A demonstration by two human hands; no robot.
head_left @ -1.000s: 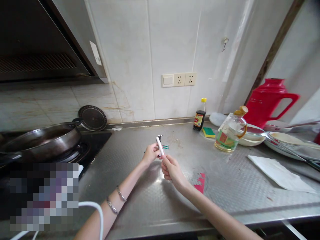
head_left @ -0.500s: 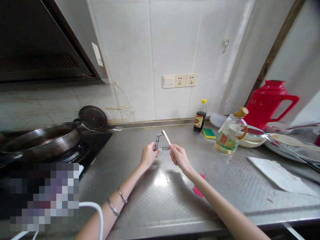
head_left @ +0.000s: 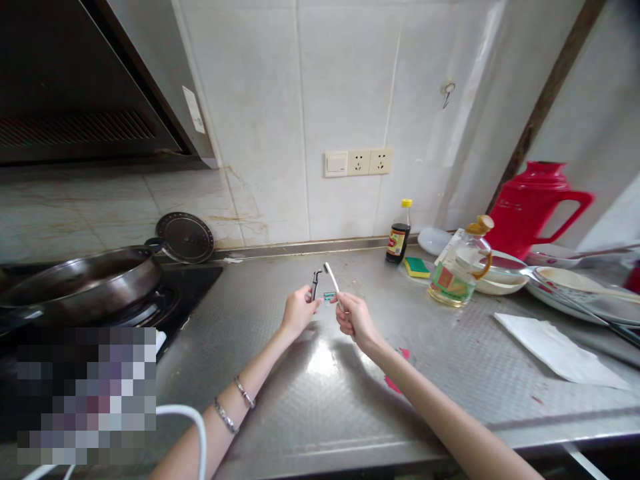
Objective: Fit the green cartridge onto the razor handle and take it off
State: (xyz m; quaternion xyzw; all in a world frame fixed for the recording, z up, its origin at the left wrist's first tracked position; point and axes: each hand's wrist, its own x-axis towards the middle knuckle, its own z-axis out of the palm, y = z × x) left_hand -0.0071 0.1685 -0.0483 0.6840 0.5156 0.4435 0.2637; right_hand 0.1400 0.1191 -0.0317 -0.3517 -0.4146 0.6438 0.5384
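Note:
My left hand is closed around a slim dark razor handle, its bent tip pointing up and to the right. A white toothbrush is pinched in my right hand, bristle end up and leaning left toward the razor handle. The two tips are close together but look apart. Behind and between the hands, a small green piece with clear plastic around it lies on the steel counter; its kind is too small to tell. Some fingers are hidden behind each hand.
Left stands a pan on the stove, near a white cable. At the back right are a sauce bottle, a sponge, an oil jug and a red flask. White paper lies to the right.
The toothbrush in my right hand has shifted slightly down and stands a little more upright. My left hand and the razor handle are nearly still. The whole view has shifted slightly.

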